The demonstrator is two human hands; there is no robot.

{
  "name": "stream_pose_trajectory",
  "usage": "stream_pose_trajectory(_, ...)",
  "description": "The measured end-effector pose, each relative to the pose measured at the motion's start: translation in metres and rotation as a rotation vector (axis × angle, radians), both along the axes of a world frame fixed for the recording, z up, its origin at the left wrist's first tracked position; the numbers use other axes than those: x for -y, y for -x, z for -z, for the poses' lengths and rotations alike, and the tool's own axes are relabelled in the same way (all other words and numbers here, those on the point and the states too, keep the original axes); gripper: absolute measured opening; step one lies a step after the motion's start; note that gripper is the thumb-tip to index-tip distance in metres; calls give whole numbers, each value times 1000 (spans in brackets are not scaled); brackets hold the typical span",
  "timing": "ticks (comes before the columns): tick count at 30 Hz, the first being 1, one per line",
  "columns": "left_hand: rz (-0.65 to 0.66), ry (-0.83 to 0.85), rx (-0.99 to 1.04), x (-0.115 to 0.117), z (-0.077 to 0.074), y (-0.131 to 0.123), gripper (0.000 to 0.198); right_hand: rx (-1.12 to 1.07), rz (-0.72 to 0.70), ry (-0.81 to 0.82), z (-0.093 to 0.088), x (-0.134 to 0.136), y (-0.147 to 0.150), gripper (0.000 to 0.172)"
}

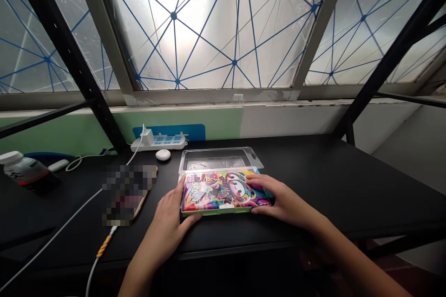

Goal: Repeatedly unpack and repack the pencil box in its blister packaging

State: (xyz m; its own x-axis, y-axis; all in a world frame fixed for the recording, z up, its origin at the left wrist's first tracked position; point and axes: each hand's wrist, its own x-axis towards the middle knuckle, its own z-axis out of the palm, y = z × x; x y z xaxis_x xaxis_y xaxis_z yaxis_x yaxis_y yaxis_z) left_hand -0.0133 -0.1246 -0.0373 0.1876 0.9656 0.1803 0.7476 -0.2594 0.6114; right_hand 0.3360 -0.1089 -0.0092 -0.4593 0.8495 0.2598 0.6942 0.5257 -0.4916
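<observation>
A flat box with a colourful cartoon cover and a green lower edge point(218, 192) lies on the black desk point(313, 171). Against its far side rests a clear plastic lid or tray point(219, 158). My left hand point(169, 218) grips the box's left end, thumb along the near edge and fingers at the side. At the right end my right hand point(278, 197) has its fingers over the cover and its thumb at the near edge. Both hands are closed around the box, and their palms hide its ends in part.
Left of the box lies a blurred phone point(128, 195) with a white cable point(91, 274). Behind are a power strip point(170, 141) and a small white round object point(163, 154). A bottle point(26, 171) stands far left. Black metal posts flank the desk before the windows.
</observation>
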Motion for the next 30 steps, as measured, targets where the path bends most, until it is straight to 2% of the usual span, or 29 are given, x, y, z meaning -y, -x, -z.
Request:
stream_pose_trajectory(3,2,53,21,-2,-2,2,89,-33,-22,78,-13,-8,-2,59)
stream_pose_trajectory(6,2,74,39,-2,-3,2,94,-111,41,176,-22,-23,1,44)
stream_pose_trajectory(9,-17,86,38,1,-3,2,99,-220,214,167,-16,-42,7,52)
stream_pose_trajectory(12,-29,94,26,4,-3,1,105,-274,313,99,-3,-55,11,44)
stream_pose_trajectory(15,-32,73,9,5,-2,0,106,-330,292,58,6,-54,7,38)
stream_pose_trajectory(19,-37,57,31,5,0,0,96,-313,218,54,5,-37,-6,32)
stream_pose_trajectory(23,-86,70,103,4,1,-1,73,-216,67,52,2,-20,-22,37)
stream_pose_trajectory(26,-139,79,123,4,-1,-3,58,-210,-39,137,3,-14,-32,55)
stream_pose_trajectory(30,-157,36,149,3,-1,-4,51,-195,19,231,5,-13,-34,78)
